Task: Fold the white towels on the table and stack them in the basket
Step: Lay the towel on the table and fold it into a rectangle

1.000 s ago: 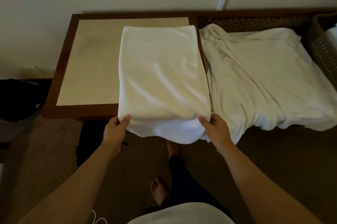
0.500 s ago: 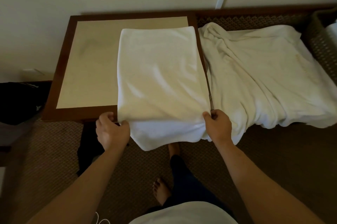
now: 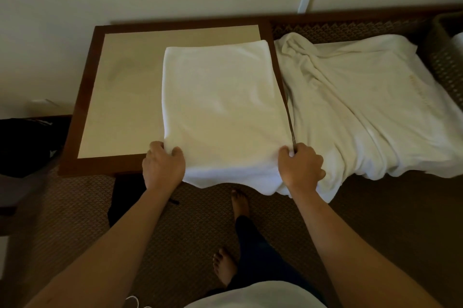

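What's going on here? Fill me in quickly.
A person is folding white towels. Both hands grip the near corners of a partly folded towel lying on the wooden table: the left hand at its left corner, the right hand at its right corner, with the near edge hanging over the table's front. A rumpled, unfolded towel lies to the right. The basket sits at the far right edge, its contents hard to make out.

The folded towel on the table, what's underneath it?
The folded towel lies on the table, its near edge hanging over the front. Left hand and right hand grip that edge. Anything else beneath is covered.
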A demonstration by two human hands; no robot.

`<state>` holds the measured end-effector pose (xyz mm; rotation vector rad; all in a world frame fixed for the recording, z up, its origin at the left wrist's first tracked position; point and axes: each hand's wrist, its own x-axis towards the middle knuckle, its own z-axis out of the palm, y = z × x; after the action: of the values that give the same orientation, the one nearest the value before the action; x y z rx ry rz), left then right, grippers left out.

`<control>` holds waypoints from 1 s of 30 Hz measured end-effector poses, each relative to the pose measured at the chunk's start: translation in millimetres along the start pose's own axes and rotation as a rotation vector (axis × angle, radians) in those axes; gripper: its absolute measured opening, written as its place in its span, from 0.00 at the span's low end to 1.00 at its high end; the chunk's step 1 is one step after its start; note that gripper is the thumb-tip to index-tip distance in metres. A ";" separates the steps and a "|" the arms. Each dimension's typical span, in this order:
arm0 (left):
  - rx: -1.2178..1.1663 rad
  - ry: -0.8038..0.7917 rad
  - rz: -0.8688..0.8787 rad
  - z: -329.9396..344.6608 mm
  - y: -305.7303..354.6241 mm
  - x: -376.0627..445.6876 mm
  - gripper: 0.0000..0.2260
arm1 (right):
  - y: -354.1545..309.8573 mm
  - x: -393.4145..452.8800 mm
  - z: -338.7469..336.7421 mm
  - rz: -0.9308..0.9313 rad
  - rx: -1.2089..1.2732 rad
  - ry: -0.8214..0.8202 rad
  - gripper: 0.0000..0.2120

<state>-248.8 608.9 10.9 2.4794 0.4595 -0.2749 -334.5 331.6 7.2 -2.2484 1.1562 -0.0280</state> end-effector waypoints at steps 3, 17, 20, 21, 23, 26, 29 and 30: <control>-0.086 0.028 0.067 -1.7 11.6 3.6 0.26 | -15.3 12.8 -1.6 -0.095 -0.050 -0.023 0.25; -0.176 0.001 -0.055 -6.5 34.0 45.8 0.24 | -36.0 53.7 -3.7 -0.124 -0.001 -0.133 0.21; -0.284 -0.045 -0.134 -19.2 42.6 68.8 0.25 | -42.9 57.1 -1.9 -0.222 0.214 -0.108 0.16; -0.256 -0.045 -0.117 -20.0 41.0 71.8 0.23 | -41.7 56.2 0.2 -0.213 0.234 -0.063 0.15; -0.094 -0.010 -0.031 -15.1 32.7 71.2 0.20 | -37.6 53.1 5.3 -0.135 0.174 -0.021 0.14; 0.053 0.056 0.062 -3.0 23.1 65.7 0.20 | -37.5 50.5 12.7 -0.078 0.054 -0.026 0.12; 0.019 0.069 0.019 -3.5 30.2 73.6 0.21 | -42.6 56.9 13.2 -0.076 0.053 -0.016 0.15; -0.006 0.042 0.007 -5.5 35.2 80.6 0.22 | -45.0 60.8 12.2 -0.098 0.051 -0.033 0.17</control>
<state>-160.6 606.4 9.7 2.4846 0.4680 -0.2183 -260.5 312.1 5.7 -2.2504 1.0162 -0.0594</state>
